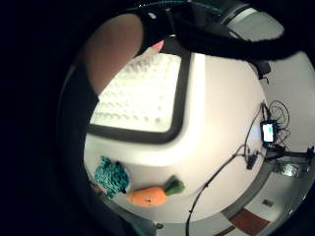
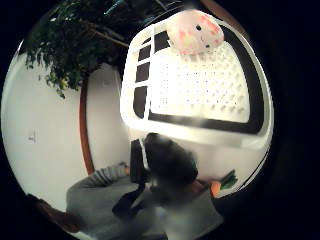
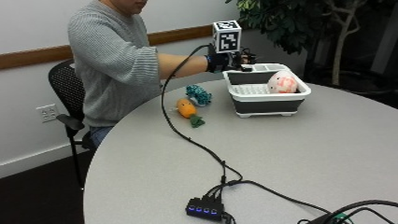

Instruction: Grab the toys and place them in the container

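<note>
Hand (image 3: 227, 61) up over the white container (image 3: 268, 100), fingers not clear enough to tell. Pink toy (image 3: 281, 82) inside. Carrot (image 3: 186, 108) and teal toy (image 3: 198, 94) on tabletop (image 3: 298, 154) beside it.

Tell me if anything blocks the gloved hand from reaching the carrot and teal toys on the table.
Nothing visible does. The gloved right hand is above the container's near rim, where the pink toy already lies. The carrot toy and teal toy lie on bare table beside the container; the cable runs past them.
</note>
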